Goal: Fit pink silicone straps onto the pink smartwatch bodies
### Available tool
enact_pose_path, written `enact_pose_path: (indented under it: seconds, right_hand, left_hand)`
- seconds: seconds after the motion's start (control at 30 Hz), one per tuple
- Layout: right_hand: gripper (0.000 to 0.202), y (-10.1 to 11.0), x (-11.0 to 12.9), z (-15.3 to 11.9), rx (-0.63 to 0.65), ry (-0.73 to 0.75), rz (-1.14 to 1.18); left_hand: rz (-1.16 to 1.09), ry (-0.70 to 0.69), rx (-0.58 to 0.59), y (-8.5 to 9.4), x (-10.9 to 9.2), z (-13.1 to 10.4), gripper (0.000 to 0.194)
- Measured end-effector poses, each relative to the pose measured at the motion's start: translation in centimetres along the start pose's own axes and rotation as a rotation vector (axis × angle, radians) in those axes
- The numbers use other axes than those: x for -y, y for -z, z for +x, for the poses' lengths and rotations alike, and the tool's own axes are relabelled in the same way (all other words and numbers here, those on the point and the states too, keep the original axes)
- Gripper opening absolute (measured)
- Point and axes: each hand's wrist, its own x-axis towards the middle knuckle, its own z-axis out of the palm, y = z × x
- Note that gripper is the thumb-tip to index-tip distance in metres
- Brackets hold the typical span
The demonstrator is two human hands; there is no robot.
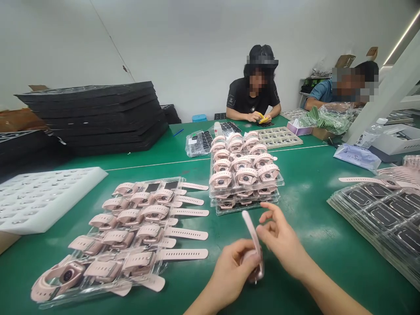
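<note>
Pink watch held low over the green worktop (305, 183)

The left hand (231, 273) has its fingers wrapped around the pink watch (255, 253); the right hand (278, 236), fingers loosely spread, touches its upright strap. Best to hold the body steady. Farther off sits a stack of watch trays (245, 175).

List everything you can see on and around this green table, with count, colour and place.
Pink smartwatch with strap: one, pink, held in both hands, near centre.
Clear plastic trays of unbuckled pink watches: several, near left.
Stacked clear trays of buckled pink watches: a few layers, centre.
White foam tray: one, far left.
Black foam sheets: tall stack, back left.
Trays of black watch bodies: stack, right.
Green table: one.
Two seated people: far side.
Left hand: grips watch.
Right hand: fingers at strap.
</note>
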Motion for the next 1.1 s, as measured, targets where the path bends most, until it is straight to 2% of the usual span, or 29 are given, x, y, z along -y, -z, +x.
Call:
enact_pose_path:
  seconds: [0.03,0.1,0.17,0.23,0.33,0.53,0.8,1.1]
  right_hand:
    - [0.047,-0.1,0.0,-0.2,0.064,0.009,-0.093]
    - [0.023,-0.5,0.0,-0.5,0.174,0.035,-0.224]
    - [0.031,-0.7,-0.2,-0.5,0.192,0.027,-0.214]
    - [0.038,-0.7,-0.6,-0.3,0.142,-0.047,-0.096]
    - [0.049,-0.6,-1.2,0.0,0.114,-0.134,0.061]
    - [0.063,-1.0,-1.2,-0.2,0.08,-0.144,0.137]
    - [0.06,-1.1,-1.4,-0.2,0.082,-0.138,0.121]
    - [0.058,-1.4,-1.7,-0.1,0.065,-0.136,0.124]
  left_hand:
    - [0.135,-0.092,-0.072,0.3,0.0,0.0,0.029]
    - [0.389,-0.244,-0.165,0.7,0.0,-0.1,0.018]
    - [0.514,-0.331,-0.17,1.2,0.0,-0.3,0.018]
    - [0.564,-0.398,-0.173,1.5,0.1,-0.4,0.026]
    - [0.644,-0.53,-0.236,1.9,0.4,-0.5,0.02]
    - [0.854,-0.771,-0.301,2.3,0.8,0.0,0.026]
    - [0.941,-0.861,-0.294,2.4,0.7,-0.2,0.035]
    - [1.05,-0.817,-0.254,2.5,0.6,-0.1,0.025]
